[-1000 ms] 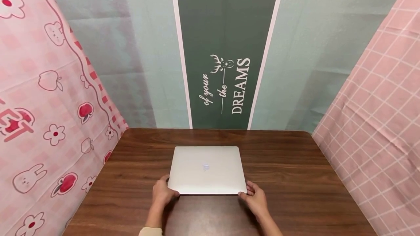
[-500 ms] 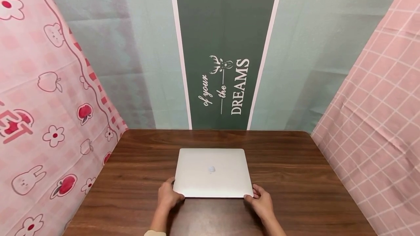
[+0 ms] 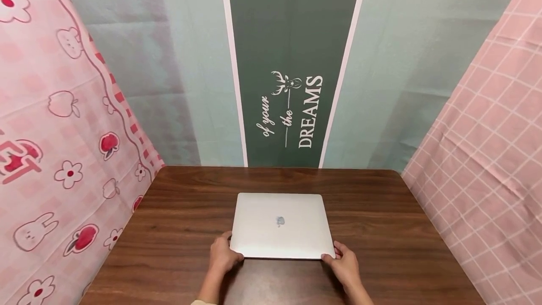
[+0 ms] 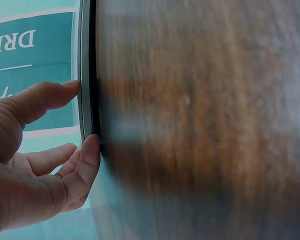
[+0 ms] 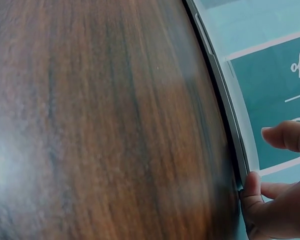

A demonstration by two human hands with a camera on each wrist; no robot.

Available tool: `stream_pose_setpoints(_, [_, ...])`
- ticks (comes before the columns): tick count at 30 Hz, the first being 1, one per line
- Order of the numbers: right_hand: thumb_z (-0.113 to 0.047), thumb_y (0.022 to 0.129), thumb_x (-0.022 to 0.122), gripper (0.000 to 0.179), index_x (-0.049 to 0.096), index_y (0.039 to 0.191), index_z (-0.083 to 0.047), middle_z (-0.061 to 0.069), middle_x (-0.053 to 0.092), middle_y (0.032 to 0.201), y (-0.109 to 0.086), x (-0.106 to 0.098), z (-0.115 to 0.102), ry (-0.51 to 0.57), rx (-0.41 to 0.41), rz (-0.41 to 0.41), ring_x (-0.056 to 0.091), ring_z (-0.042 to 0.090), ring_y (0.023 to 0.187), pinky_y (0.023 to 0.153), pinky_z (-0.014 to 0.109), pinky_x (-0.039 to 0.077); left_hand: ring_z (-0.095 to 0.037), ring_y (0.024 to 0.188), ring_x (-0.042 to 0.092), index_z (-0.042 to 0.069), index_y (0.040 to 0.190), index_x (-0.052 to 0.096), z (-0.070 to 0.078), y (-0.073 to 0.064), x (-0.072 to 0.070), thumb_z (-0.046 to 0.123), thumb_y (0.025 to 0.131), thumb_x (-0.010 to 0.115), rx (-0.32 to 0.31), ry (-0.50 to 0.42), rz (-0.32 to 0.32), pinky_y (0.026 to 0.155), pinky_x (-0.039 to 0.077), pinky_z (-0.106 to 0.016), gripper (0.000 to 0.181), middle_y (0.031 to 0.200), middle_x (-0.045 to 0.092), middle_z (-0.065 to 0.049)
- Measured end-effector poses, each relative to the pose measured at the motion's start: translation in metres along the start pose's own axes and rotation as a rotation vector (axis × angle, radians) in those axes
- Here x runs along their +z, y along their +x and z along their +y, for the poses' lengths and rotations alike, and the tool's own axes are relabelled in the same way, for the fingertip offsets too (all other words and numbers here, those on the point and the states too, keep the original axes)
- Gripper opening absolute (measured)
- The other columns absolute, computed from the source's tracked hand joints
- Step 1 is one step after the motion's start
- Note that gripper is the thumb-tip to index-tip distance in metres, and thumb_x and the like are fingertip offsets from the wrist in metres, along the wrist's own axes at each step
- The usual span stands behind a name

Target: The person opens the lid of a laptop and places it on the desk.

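A silver laptop (image 3: pixel 281 236) with its lid closed lies level at the middle of the wooden table, a logo on its lid. At its near left corner my left hand (image 3: pixel 223 254) grips it, thumb on the front edge and fingers along the side. My right hand (image 3: pixel 346 263) holds the near right corner in the same way. The left wrist view has the laptop's thin edge (image 4: pixel 88 60) running past my thumb and fingertips. In the right wrist view, fingertips (image 5: pixel 253 181) touch the laptop's edge (image 5: pixel 233 122). Fingers beneath the laptop, if any, are hidden.
The dark wooden table (image 3: pixel 394 229) extends on both sides of the laptop. Behind it hangs a green cloth (image 3: pixel 292 27) with white lettering. Pink patterned cloth (image 3: pixel 38 121) borders the left, and pink checked cloth (image 3: pixel 487 154) the right.
The laptop has shifted steadily to the right and slightly nearer to me. Both hands have travelled with it, keeping their places at its near corners.
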State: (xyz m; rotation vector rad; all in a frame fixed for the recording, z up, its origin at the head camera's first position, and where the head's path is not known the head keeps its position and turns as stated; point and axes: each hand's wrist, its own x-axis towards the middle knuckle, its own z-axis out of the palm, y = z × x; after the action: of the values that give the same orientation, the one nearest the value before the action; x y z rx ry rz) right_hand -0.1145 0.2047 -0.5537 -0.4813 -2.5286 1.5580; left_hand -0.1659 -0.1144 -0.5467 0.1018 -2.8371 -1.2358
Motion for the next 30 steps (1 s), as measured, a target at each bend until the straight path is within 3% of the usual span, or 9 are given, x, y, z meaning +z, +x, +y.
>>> stream_pose_setpoints(14, [-0.003, 0.069, 0.075, 0.054, 0.053, 0.112, 0.022, 0.028, 0.061, 0.099, 0.001, -0.011, 0.006, -0.011, 0.026, 0.001, 0.058, 0.031, 0.092, 0.067, 0.019, 0.047, -0.028, 0.076, 0.06, -0.01, 0.112, 0.058, 0.006, -0.004, 0.006, 0.0, 0.044, 0.085, -0.005, -0.049, -0.021, 0.072, 0.048, -0.041, 0.074, 0.075, 0.067, -0.011])
stream_pose_setpoints(24, [-0.005, 0.069, 0.076, 0.055, 0.053, 0.111, 0.022, 0.026, 0.061, 0.096, 0.007, -0.018, 0.009, -0.035, 0.043, 0.01, 0.057, 0.031, 0.09, 0.066, 0.021, 0.046, -0.029, 0.083, 0.06, -0.012, 0.108, 0.061, 0.01, -0.003, 0.015, 0.0, 0.044, 0.086, 0.006, -0.063, -0.018, 0.076, 0.048, -0.041, 0.07, 0.087, 0.066, -0.016])
stream_pose_setpoints(30, [-0.006, 0.069, 0.077, 0.057, 0.052, 0.112, 0.022, 0.027, 0.061, 0.099, 0.006, -0.019, 0.01, -0.034, 0.049, -0.002, 0.057, 0.032, 0.093, 0.067, 0.022, 0.047, -0.026, 0.078, 0.059, -0.013, 0.11, 0.059, 0.01, -0.003, 0.015, -0.003, 0.044, 0.085, -0.012, -0.098, -0.024, 0.071, 0.049, -0.039, 0.071, 0.083, 0.065, -0.014])
